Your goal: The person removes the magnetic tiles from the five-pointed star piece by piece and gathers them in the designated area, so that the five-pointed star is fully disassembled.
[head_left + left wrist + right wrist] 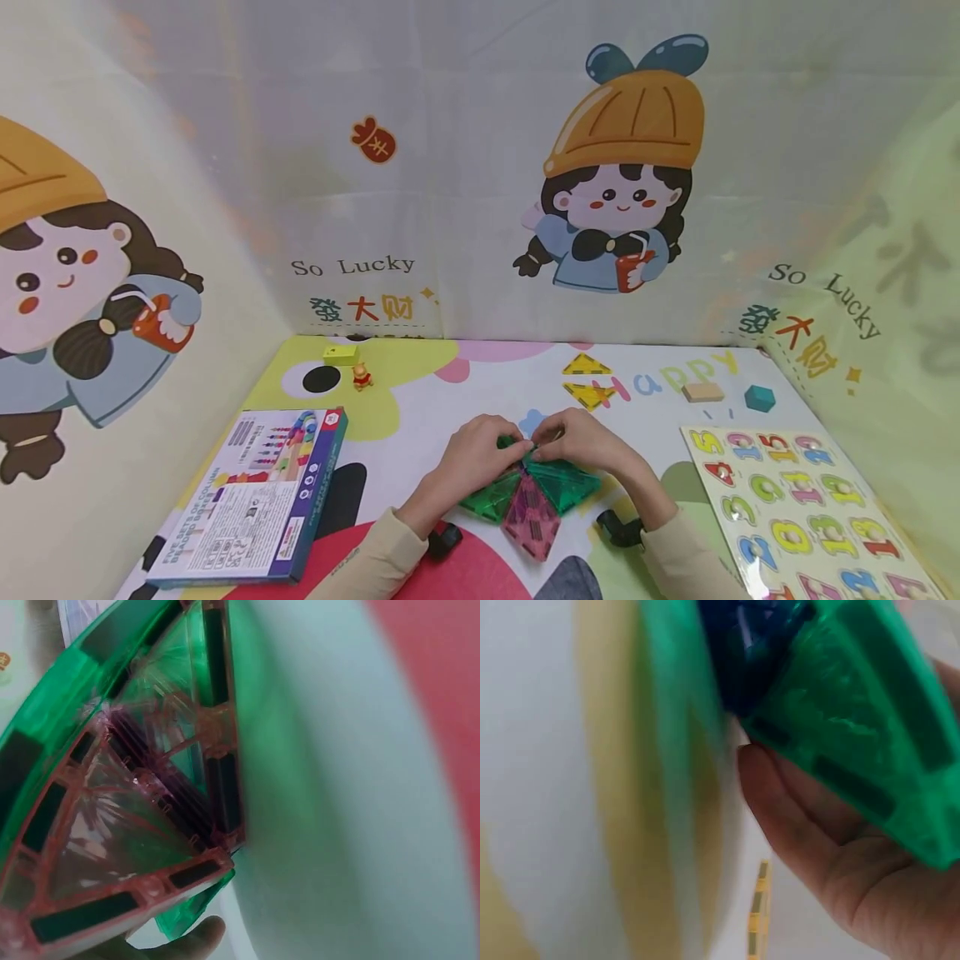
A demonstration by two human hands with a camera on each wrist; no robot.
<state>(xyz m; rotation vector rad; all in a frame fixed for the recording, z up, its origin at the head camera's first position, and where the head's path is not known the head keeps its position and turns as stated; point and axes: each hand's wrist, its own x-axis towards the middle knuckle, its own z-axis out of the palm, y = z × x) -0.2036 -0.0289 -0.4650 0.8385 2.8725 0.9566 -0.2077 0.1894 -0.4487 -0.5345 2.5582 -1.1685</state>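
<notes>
The step in hand looks like joining magnetic tiles into a fan: green tile (491, 500), pink tile (531, 517) and teal tile (562, 483) lie just below the fingers. Next the tips (meeting under the fingers) need aligning. Left hand (480, 458) and right hand (581, 442), palms down, pinch them.

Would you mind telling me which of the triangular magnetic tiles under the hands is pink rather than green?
The pink tile is the middle one, pointing toward the person, flanked by the left green tile and the right green tile.
</notes>
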